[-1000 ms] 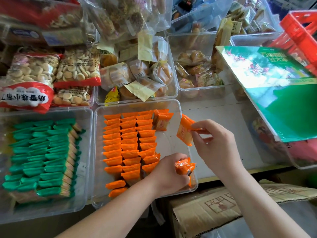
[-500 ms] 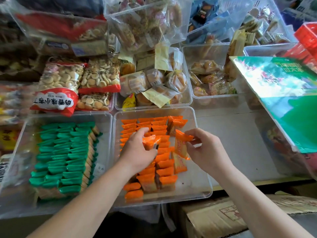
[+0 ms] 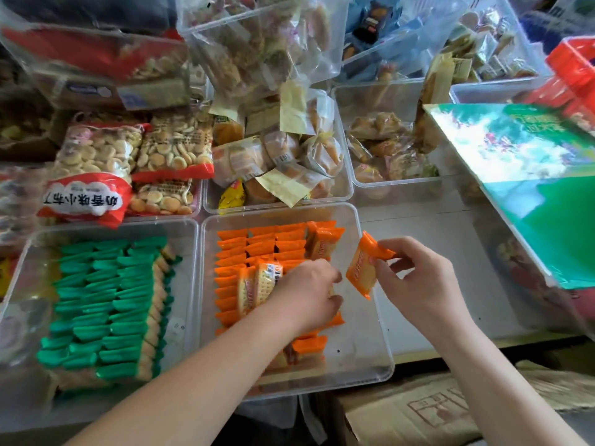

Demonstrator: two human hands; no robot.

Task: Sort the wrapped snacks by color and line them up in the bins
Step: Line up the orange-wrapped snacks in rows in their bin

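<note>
Head view: the right hand (image 3: 421,284), right of centre, pinches one orange pack (image 3: 361,268) by its upper right end between thumb and fingertips. The pack hangs tilted from that pinch, its lower end pointing down and left, over the right rim of the orange bin (image 3: 360,342).

The left hand (image 3: 306,294) lies knuckles-up inside this bin, on top of the orange rows (image 3: 260,244), with its fingers curled down toward the right. Whether it grasps anything underneath cannot be told. Two packs (image 3: 257,284) stand face-up just beside its thumb side, across the rows.

The orange bin is clear plastic and sits at bottom centre. Its packs are lined up in rows along the left and middle, a few more stand at the upper right corner, and the right strip of its floor is bare.

Touching it on the left, the green bin (image 3: 188,284) holds green packs (image 3: 106,304) in tight overlapping rows.

Above, at centre, a bread bin (image 3: 349,185) holds wrapped buns. Biscuit bags (image 3: 174,149) lie at upper left. A green box (image 3: 531,175) slants in from the right edge, and a carton (image 3: 418,410) shows at lower right.
</note>
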